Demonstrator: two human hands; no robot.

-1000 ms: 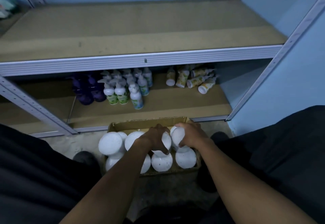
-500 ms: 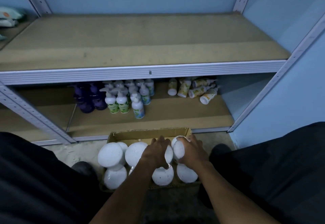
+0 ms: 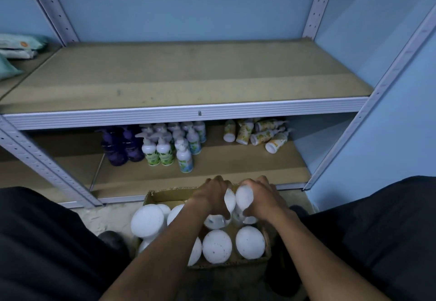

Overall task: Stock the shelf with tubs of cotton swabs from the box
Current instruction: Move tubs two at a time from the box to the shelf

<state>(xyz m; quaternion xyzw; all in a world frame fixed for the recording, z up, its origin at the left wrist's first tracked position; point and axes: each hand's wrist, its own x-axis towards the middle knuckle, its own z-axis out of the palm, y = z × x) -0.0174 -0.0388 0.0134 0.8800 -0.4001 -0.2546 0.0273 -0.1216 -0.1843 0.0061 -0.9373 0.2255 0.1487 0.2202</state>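
Left hand (image 3: 213,197) and right hand (image 3: 262,198) each curl round a white tub (image 3: 244,197) at the cardboard box's (image 3: 165,195) twelve o'clock side, likely one apiece to halve trips; the bare upper shelf (image 3: 184,81) waits at twelve o'clock.

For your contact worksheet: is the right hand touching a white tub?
Touching: head view shows the right hand gripping a white tub, fingers curled round it.
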